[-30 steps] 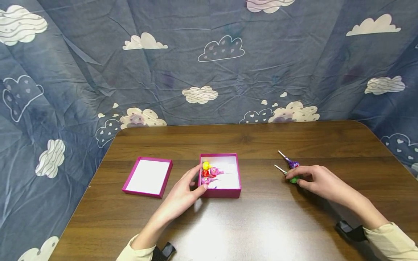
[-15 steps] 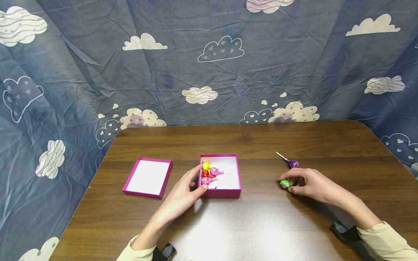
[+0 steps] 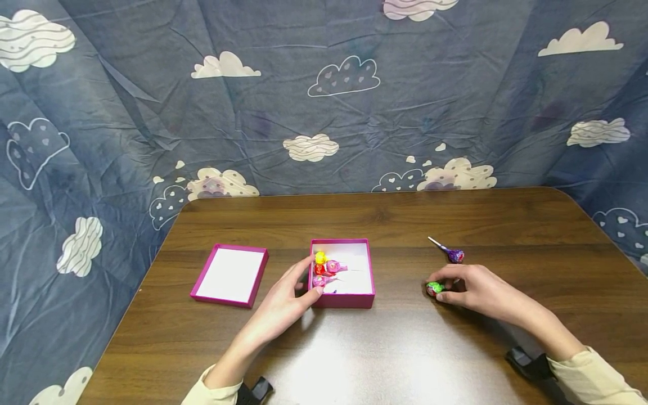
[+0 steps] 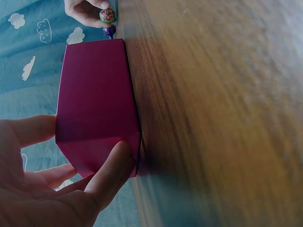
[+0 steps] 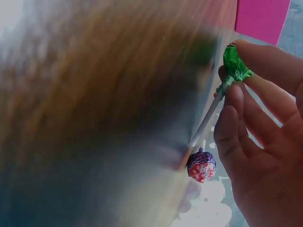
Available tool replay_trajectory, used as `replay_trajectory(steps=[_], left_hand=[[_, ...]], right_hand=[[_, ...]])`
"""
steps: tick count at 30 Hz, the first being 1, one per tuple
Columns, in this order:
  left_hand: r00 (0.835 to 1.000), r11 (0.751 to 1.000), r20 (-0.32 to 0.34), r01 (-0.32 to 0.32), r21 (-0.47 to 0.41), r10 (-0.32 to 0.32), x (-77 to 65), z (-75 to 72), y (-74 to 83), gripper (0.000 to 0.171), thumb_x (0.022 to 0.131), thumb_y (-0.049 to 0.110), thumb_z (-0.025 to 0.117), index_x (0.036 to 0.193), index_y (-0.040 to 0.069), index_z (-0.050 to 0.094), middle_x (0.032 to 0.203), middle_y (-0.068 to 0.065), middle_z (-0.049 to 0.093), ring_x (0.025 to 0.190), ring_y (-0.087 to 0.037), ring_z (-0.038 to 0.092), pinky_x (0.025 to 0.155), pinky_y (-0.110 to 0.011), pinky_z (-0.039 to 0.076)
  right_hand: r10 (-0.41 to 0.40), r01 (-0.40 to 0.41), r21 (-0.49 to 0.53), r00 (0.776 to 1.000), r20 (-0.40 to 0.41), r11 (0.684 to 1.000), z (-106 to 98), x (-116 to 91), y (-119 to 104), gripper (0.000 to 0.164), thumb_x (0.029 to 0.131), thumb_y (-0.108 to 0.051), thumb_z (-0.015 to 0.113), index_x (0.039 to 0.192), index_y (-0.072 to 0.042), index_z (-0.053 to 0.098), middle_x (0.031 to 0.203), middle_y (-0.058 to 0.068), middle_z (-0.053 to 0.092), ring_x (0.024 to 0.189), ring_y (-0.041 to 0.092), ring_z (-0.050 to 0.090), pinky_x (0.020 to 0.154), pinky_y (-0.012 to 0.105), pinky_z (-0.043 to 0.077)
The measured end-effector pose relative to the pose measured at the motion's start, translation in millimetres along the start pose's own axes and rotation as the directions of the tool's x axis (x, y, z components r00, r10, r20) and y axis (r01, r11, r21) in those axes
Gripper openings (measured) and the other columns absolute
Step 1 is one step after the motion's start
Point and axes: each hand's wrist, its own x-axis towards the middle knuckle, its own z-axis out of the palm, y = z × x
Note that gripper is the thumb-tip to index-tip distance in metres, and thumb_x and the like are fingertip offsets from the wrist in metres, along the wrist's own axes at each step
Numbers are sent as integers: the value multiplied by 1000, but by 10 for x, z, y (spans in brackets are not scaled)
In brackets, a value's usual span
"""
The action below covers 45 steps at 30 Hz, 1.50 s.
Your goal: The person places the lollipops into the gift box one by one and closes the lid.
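An open magenta box [image 3: 344, 301] with a white inside stands mid-table. Several lollipops in yellow, red and pink wrappers [image 3: 332, 266] lie along its left part. My left hand [image 3: 284, 301] holds the box at its left end, thumb at the front left corner, index finger at the left rim; in the left wrist view other fingers [image 4: 111, 172] lie against the wall. My right hand [image 3: 478, 289] pinches a green-wrapped lollipop [image 5: 233, 59] by its head, thumb and fingers round it, low over the table. Its white stick [image 5: 206, 120] points back beneath the hand.
A purple-wrapped lollipop [image 3: 455, 256] lies on the table just beyond my right hand, its stick pointing back left. The box's lid [image 3: 230, 275] lies left of the box, white inside up. A cloud-print cloth [image 3: 344, 129] hangs behind the wooden table [image 3: 395, 219].
My right hand has taken hold of the green lollipop and moved it left and a little nearer. The purple lollipop has shifted slightly. My left hand and the box have stayed put.
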Motion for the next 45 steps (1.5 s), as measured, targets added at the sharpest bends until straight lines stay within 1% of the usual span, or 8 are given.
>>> replay_trajectory(steps=[4, 11, 18, 24, 28, 35, 42, 45], left_hand=[[1000, 1000, 1, -2, 2, 2, -1, -2, 3, 67, 92, 31, 66, 153, 24, 37, 151, -2, 40, 115, -29, 56, 90, -50, 46], [1000, 1000, 1, 8, 1, -8, 2, -6, 1, 67, 92, 32, 66, 153, 24, 38, 152, -1, 40, 116, -29, 55, 90, -50, 47], [1000, 1000, 3, 9, 6, -10, 5, -2, 2, 67, 92, 32, 67, 152, 25, 38, 152, -1, 40, 116, -28, 55, 89, -50, 47], [1000, 1000, 5, 5, 5, -5, -3, -1, 0, 68, 92, 34, 67, 152, 25, 38, 151, 0, 40, 115, -28, 56, 90, -49, 47], [1000, 1000, 8, 14, 1, -14, 1, -1, -2, 67, 92, 34, 66, 153, 25, 38, 152, -1, 39, 117, -29, 55, 91, -51, 46], [1000, 1000, 1, 15, -1, -15, 1, 4, -5, 67, 92, 33, 66, 153, 25, 38, 152, -1, 39, 117, -29, 55, 92, -51, 45], [1000, 1000, 2, 20, -2, -20, -1, 1, -7, 67, 92, 33, 66, 152, 26, 38, 152, -1, 39, 117, -29, 55, 90, -51, 47], [1000, 1000, 4, 12, 2, -12, 8, 1, 0, 67, 92, 32, 66, 152, 25, 38, 152, -1, 39, 117, -29, 55, 90, -50, 47]], right_hand=[[-3, 0, -49, 999, -46, 999, 12, 6, -32, 24, 82, -17, 81, 103, -25, 72, 96, -19, 66, 88, 5, 61, 74, 31, 49], [30, -31, -8, 995, -95, 999, 27, 65, -100, 19, 85, -18, 78, 101, -23, 70, 86, -16, 65, 81, 4, 61, 70, 27, 49], [-24, 27, 23, 994, -110, 999, 65, 124, -192, 20, 87, -18, 76, 104, -24, 67, 86, -16, 64, 79, 4, 59, 69, 27, 48], [-48, 56, 51, 988, -145, 997, 89, 160, -300, 26, 87, -17, 77, 108, -26, 66, 93, -17, 64, 81, 5, 58, 72, 28, 47], [-106, 119, 66, 979, -176, 991, 100, 198, -368, 31, 85, -13, 78, 111, -25, 67, 98, -16, 65, 86, 7, 58, 77, 25, 45], [-237, 262, 97, 948, -211, 960, 133, 278, -487, 38, 82, -5, 79, 114, -21, 66, 104, -16, 66, 94, 6, 59, 82, 24, 45], [-249, 280, 139, 946, -208, 950, 144, 378, -632, 36, 83, -5, 78, 114, -19, 66, 107, -13, 65, 98, 7, 59, 86, 24, 45], [-289, 323, 147, 933, -217, 935, 138, 435, -701, 36, 83, -2, 78, 115, -15, 66, 108, -10, 65, 98, 9, 60, 86, 27, 46]])
